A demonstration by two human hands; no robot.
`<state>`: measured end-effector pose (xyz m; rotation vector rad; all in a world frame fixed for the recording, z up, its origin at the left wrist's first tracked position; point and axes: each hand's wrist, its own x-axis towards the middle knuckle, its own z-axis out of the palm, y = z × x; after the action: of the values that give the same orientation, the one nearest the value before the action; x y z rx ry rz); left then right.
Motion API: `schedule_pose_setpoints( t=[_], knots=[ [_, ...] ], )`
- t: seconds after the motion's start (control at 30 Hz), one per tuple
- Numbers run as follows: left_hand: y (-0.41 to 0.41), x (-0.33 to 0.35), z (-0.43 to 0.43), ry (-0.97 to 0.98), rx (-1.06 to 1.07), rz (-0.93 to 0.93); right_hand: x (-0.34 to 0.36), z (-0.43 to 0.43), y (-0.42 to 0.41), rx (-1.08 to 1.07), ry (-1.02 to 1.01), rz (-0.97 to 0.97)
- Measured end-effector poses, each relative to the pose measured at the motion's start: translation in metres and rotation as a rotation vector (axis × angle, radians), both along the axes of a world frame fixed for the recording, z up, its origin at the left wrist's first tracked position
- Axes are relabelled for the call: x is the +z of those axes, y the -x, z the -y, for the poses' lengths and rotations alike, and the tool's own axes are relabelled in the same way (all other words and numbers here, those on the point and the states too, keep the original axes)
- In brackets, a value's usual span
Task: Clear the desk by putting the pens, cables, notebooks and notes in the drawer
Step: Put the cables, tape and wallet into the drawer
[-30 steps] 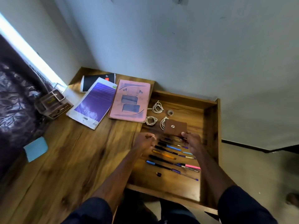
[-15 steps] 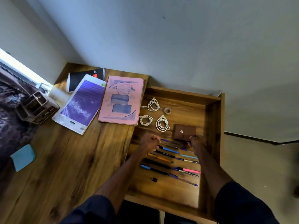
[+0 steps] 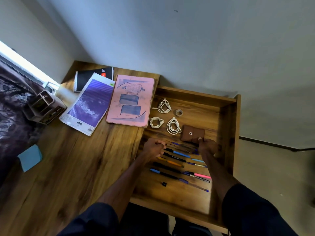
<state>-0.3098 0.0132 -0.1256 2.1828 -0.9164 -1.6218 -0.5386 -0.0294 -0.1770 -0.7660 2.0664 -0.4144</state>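
Drawer (image 3: 228,116) is pulled open on the right side of the desk (image 3: 76,167), both hands inside it over the far end of the pens (image 3: 177,153). Pens lie in a loose row across the drawer floor, roughly parallel.

L hand (image 3: 153,149) sits at the pens' left ends. Its fingers (image 3: 162,144) are curled, tips right by the end of the thin dark pen at the far end of the row. Too blurry to tell if it's actually pinching it or just hovering.

R hand (image 3: 208,147) covers the right ends of the far pens. One fingertip (image 3: 199,139) is at the near edge of the brown pouch (image 3: 191,133), looks like touching. Can't tell if the rest grips anything.

Also in the drawer: 3 white cables (image 3: 173,126) coiled at the back w/ a tape roll (image 3: 179,112) beside them, and a tiny black adapter (image 3: 163,183) near the front.

On the desk: pink notebook (image 3: 131,99) w/ its corner hanging over the drawer, purple notebook (image 3: 90,106) lying partly on a black notebook (image 3: 90,77), blue notes (image 3: 30,157) at the left edge, and an organizer (image 3: 42,106).
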Motion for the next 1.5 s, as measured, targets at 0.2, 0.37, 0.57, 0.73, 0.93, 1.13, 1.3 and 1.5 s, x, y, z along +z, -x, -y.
schedule_pose_setpoints(
  t=[0.2, 0.37, 0.57, 0.73, 0.93, 1.13, 1.3, 1.5],
  knots=[
    [-0.019, 0.017, -0.016, 0.021, -0.010, -0.031, 0.029, -0.019, -0.020, -0.072, 0.083, -0.083],
    [-0.043, 0.038, -0.039, 0.062, 0.052, -0.049, 0.057, -0.046, -0.058, -0.001, 0.169, -0.035],
    [-0.093, 0.062, -0.082, 0.165, 0.178, -0.028, 0.091, -0.076, -0.137, 0.193, 0.289, 0.121],
    [-0.151, 0.084, -0.129, 0.277, 0.320, 0.138, 0.120, -0.098, -0.212, 0.363, 0.362, 0.223],
    [-0.221, 0.095, -0.195, 0.321, 0.488, 0.358, 0.143, -0.123, -0.296, 0.614, 0.436, 0.267],
    [-0.275, 0.094, -0.231, 0.280, 0.605, 0.397, 0.154, -0.126, -0.367, 0.848, 0.468, 0.264],
    [-0.320, 0.091, -0.221, 0.273, 0.495, 0.509, 0.150, -0.100, -0.427, 0.978, 0.501, 0.216],
    [-0.373, 0.080, -0.176, 0.170, 0.089, 0.657, 0.139, -0.045, -0.501, 1.193, 0.544, 0.129]
  ],
)
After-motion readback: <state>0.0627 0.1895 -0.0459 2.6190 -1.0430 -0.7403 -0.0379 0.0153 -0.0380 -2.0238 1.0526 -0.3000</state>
